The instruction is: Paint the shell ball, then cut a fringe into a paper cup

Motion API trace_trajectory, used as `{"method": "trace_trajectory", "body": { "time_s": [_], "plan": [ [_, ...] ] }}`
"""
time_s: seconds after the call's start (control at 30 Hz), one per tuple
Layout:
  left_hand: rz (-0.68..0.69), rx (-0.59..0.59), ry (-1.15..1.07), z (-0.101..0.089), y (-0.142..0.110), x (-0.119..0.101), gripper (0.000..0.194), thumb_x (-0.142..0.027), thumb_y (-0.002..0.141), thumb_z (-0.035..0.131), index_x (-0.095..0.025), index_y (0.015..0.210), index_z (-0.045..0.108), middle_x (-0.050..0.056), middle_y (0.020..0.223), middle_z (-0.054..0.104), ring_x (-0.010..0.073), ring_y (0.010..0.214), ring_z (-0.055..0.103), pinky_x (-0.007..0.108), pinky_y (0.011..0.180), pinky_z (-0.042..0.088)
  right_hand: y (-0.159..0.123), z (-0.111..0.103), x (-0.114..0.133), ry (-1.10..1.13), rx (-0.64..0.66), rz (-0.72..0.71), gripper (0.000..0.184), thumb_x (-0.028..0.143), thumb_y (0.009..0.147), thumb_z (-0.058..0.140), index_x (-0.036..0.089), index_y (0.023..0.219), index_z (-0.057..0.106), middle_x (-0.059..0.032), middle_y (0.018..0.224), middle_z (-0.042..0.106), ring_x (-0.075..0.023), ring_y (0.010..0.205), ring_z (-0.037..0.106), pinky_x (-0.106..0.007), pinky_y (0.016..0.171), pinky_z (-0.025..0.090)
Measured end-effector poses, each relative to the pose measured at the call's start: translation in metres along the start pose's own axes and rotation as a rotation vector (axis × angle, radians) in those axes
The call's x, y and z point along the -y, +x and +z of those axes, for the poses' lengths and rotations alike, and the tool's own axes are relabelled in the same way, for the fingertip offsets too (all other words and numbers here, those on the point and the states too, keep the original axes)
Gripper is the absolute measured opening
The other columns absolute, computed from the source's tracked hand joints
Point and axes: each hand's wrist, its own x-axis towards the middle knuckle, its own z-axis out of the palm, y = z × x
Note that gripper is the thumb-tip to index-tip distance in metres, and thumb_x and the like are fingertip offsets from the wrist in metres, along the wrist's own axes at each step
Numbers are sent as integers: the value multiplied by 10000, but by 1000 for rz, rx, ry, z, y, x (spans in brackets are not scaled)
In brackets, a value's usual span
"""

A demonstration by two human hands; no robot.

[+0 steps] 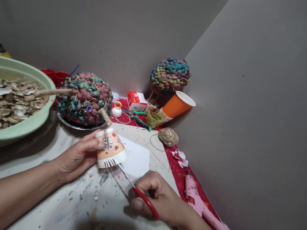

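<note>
My left hand [83,153] grips a small paper cup [113,145], thumb on its printed side. Several slits are cut side by side into the white edge facing me. My right hand [152,195] has its fingers in the red handles of a pair of scissors [144,201]. The scissor tips touch the cup's slit edge. Just beyond the cup, a ball of painted shells [85,98] rests in a metal dish [86,126], with twine-wrapped sticks coming out of it. A white sheet of paper [135,158] lies behind the cup.
A green basket [29,124] of shells stands at left. Behind are pliers [138,117], a twine ball [168,136], a tilted orange cup [178,104] and a second painted ball [171,74]. A pink glue gun [204,208] lies at right, beside the grey wall [265,123].
</note>
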Motion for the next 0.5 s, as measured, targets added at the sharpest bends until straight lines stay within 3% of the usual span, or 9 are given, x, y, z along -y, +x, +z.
{"method": "trace_trajectory", "body": {
  "time_s": [0.5],
  "plan": [
    [-9,73,12,3,-3,0,413,-129,706,713,-167,1117,705,90,1050,789,258,951,717,343,835,539,2,1,-2,7,19,-7,593,561,746,781,152,487,438,69,456,361,-28,436,267,-165,397,246]
  ]
}}
